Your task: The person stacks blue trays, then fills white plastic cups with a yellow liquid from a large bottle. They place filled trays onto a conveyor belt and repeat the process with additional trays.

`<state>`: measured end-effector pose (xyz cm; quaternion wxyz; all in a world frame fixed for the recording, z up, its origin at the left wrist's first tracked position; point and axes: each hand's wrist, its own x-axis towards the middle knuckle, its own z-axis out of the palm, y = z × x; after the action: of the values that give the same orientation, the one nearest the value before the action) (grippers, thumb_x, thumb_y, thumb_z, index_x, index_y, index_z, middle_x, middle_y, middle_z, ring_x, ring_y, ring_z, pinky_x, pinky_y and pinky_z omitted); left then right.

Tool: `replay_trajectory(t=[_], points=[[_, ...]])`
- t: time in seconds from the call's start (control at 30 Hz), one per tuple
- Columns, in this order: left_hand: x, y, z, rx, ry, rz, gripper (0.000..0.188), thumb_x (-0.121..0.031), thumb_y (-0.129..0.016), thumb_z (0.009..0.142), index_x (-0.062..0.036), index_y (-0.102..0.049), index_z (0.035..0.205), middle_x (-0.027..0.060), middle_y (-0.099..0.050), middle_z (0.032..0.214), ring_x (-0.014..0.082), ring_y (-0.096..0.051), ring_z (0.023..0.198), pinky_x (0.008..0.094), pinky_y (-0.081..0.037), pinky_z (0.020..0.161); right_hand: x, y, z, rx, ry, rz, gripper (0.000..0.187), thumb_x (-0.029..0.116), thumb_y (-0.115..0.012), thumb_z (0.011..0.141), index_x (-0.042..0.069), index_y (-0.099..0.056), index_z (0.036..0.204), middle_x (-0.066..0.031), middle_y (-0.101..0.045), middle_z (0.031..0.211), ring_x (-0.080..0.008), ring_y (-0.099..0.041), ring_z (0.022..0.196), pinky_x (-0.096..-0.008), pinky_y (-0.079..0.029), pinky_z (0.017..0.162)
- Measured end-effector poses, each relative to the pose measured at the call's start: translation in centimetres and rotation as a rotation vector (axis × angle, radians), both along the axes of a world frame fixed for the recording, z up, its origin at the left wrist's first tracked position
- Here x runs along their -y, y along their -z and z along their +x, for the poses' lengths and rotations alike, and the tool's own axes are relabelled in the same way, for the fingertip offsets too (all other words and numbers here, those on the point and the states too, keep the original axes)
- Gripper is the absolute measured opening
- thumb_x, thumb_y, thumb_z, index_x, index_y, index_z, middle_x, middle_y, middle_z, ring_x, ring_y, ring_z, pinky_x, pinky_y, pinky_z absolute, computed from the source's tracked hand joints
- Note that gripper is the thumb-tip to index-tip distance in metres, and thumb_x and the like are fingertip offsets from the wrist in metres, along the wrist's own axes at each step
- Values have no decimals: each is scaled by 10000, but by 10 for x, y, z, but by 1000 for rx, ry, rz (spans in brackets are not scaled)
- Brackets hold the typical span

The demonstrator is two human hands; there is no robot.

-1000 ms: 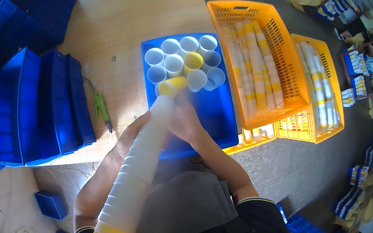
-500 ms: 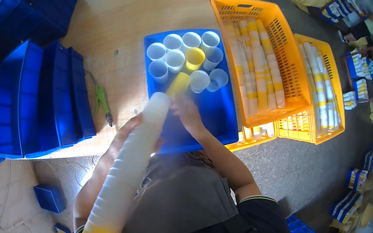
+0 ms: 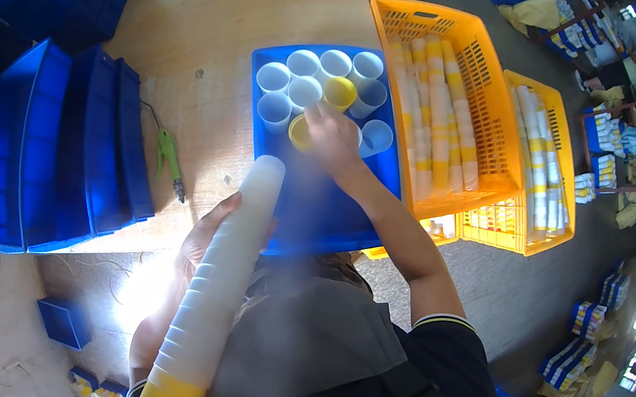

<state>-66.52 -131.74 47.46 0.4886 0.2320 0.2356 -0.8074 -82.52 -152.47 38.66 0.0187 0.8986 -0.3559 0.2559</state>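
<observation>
The long stack of nested, frosty-white thin plastic cups with a yellow band at its near end slants over the near edge of the blue plastic tray, which sits on the pale wooden counter. The left hand grips the stack from the left, well toward its far end. The right hand is bent down over the tray, fingertips at the rim of a yellow round plastic cup; whether they pinch it, I cannot tell. White round plastic cups stand mouth-up on its far side.

Each cup looks very light, with a thin, springy wall that would dent under a hard squeeze and feel rather slick. A single one is best taken lightly by its rim or upper wall. The stack should be stiffer but could slip apart at its joints, so an encircling hold near the middle would suit it.
</observation>
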Motion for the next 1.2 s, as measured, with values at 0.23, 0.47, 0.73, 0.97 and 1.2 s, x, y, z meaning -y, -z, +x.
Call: replay_trajectory(t=[0.23,0.47,0.73,0.97,1.2], points=[[-4,0,1,389,-56,-48,542,-464,-572,939,46,-573,1123,180,-647,918,284,-664,762,390,-585,664,18,-40,-6,99,9,268,135,114,-645,850,91,-684,977,-137,-694,886,-321,-682,792,-378,-543,659],[-20,-4,14,249,-275,-211,670,-459,-560,941,128,-463,1250,280,-571,1059,297,-629,864,362,-575,708,-20,-75,-17,211,-181,467,101,79,-670,838,67,-665,938,-128,-679,859,-326,-669,801,-399,-535,681],[-26,1,14,206,-251,-257,521,-307,-603,927,96,-482,1233,302,-575,1048,346,-629,832,395,-566,701,-47,-23,0,215,11,270,302,270,-692,866,82,-569,1067,-95,-606,924,-305,-659,800,-383,-532,606],[1,52,-27,220,152,-210,666,-423,-505,975,172,-424,1262,296,-586,1057,344,-659,816,427,-583,733,-31,-5,-88,-198,26,482,301,275,-641,883,123,-658,1142,-137,-653,1136,-303,-600,1100,-418,-451,946],[16,21,-47,234,77,-358,620,-416,-514,978,122,-453,1282,280,-619,1022,340,-683,822,404,-595,708,-81,-16,-80,1448,-195,2094,491,361,-588,956,46,-478,1317,-151,-593,1213,-299,-577,1128,-486,-460,978]])
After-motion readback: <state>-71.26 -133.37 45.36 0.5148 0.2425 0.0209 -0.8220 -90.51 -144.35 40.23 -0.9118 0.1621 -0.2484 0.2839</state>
